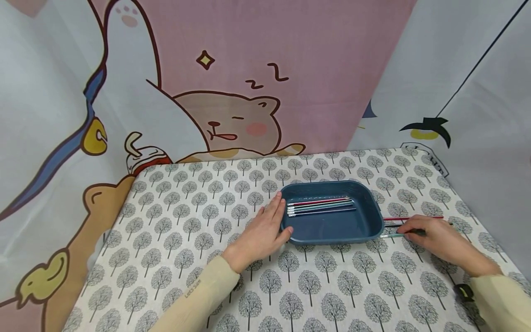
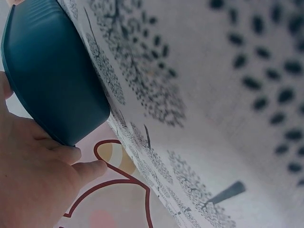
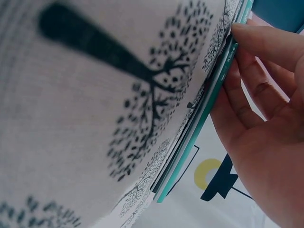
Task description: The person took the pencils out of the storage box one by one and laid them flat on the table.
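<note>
A dark blue basin (image 1: 332, 233) rests on the tree-print cloth, with several slim pencils (image 1: 321, 207) lying side by side inside it. My left hand (image 1: 265, 227) lies against the basin's left end, fingers extended along the rim and thumb at the near corner. In the left wrist view the fingers (image 2: 61, 152) touch the basin's outer edge. To the right of the basin, my right hand (image 1: 431, 235) pinches a green pencil (image 3: 209, 102) between thumb and fingers, low over the cloth. A red pencil (image 1: 431, 217) lies just beyond that hand, and a dark pencil is partly hidden by it.
The tree-print cloth (image 1: 166, 258) covers the table and meets a cartoon-print curtain (image 1: 323, 69) at the back and sides. A small black object (image 1: 463, 292) is by the right sleeve.
</note>
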